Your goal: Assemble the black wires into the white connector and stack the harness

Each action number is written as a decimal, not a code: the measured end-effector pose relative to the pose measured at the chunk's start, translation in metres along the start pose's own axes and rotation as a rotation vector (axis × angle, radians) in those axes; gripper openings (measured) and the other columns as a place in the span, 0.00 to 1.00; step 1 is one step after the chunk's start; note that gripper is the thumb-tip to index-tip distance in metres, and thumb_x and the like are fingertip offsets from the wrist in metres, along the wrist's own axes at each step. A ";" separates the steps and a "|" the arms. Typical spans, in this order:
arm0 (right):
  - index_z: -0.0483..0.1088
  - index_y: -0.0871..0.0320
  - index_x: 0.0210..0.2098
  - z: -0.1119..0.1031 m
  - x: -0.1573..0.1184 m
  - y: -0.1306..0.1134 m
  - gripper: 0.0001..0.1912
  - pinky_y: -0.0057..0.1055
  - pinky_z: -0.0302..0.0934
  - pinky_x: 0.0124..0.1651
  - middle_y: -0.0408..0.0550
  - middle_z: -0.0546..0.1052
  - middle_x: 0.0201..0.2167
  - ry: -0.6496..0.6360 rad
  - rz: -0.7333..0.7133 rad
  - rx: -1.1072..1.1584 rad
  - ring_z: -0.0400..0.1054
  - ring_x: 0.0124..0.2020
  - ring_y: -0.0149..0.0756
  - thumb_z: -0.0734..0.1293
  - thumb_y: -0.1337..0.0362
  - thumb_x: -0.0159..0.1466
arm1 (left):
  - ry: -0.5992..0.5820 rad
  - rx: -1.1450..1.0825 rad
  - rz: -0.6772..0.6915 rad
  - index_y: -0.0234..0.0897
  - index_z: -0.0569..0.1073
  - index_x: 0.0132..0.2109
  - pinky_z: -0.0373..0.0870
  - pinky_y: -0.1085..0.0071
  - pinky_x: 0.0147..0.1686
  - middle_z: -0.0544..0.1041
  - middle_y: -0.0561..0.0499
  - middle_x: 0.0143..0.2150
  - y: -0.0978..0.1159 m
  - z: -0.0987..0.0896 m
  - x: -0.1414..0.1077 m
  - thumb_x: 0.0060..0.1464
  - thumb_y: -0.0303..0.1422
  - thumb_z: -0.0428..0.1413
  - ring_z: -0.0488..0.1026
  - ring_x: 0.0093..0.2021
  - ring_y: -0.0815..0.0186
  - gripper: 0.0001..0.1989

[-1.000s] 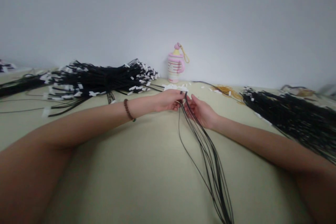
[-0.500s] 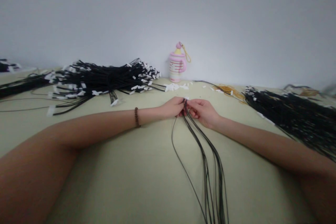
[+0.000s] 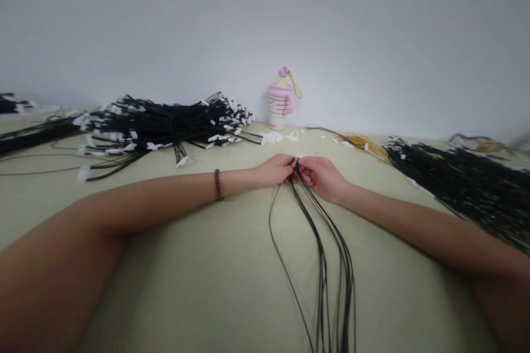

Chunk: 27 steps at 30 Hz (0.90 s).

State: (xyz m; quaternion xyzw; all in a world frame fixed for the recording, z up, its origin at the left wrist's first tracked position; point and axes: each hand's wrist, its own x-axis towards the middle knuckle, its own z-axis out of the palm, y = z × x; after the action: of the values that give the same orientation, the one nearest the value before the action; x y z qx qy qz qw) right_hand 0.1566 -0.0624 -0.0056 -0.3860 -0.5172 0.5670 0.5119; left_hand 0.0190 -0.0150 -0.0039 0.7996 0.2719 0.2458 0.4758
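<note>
While the two hands meet over the pale table (image 3: 199, 281), the left hand (image 3: 273, 171) pinches a group of black wires (image 3: 321, 248) near their top end, its thumb and fingers closed on them. The right hand (image 3: 325, 177) grasps the same wires just beside it, fingertips nearly touching those of the other hand, and a small white piece (image 3: 298, 156) shows at the top of the grip. From the pinched end the wires hang in two main strands toward the near side of the table and run out of view at the bottom, while a single thin wire (image 3: 271, 226) bows out to the left of them. Left of the grip, a dark beaded bracelet (image 3: 217, 185) circles the left wrist. Beyond the grip lie loose white pieces (image 3: 275, 137), and behind these a pink and white striped cup (image 3: 277, 105) with a yellow loop (image 3: 296, 87) stands upright near the wall (image 3: 372, 38). Farther left of the grip is a large bundle of black cables (image 3: 174, 121) with white ends; to the right and beyond lie yellow strands (image 3: 359, 142), then a wide heap of black wires (image 3: 476, 182) with white tips at its end toward the grip.
</note>
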 end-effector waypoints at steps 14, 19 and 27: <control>0.64 0.61 0.20 -0.005 0.004 0.011 0.08 0.22 0.40 0.17 0.37 0.59 0.09 0.022 -0.096 -0.121 0.49 0.13 0.21 0.62 0.64 0.52 | -0.020 0.022 0.007 0.32 0.67 0.29 0.55 0.80 0.17 0.67 0.53 0.21 -0.002 0.000 0.000 0.51 0.29 0.44 0.60 0.18 0.75 0.09; 0.62 0.61 0.18 -0.005 0.002 0.010 0.10 0.22 0.41 0.18 0.37 0.59 0.09 0.030 -0.137 -0.196 0.49 0.13 0.21 0.63 0.64 0.52 | -0.038 0.012 0.041 0.32 0.67 0.29 0.56 0.80 0.18 0.68 0.53 0.22 -0.006 -0.001 0.001 0.49 0.28 0.45 0.61 0.19 0.75 0.07; 0.62 0.62 0.17 -0.004 -0.001 0.008 0.10 0.22 0.40 0.18 0.37 0.59 0.11 0.039 -0.179 -0.233 0.49 0.14 0.21 0.63 0.64 0.52 | -0.033 0.039 0.060 0.31 0.67 0.29 0.57 0.80 0.17 0.67 0.54 0.22 -0.004 -0.002 0.001 0.48 0.27 0.45 0.61 0.19 0.76 0.07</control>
State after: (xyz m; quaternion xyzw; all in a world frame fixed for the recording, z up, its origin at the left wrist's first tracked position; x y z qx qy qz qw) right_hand 0.1593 -0.0616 -0.0143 -0.4059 -0.6017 0.4477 0.5222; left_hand 0.0182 -0.0116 -0.0064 0.8204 0.2450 0.2414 0.4568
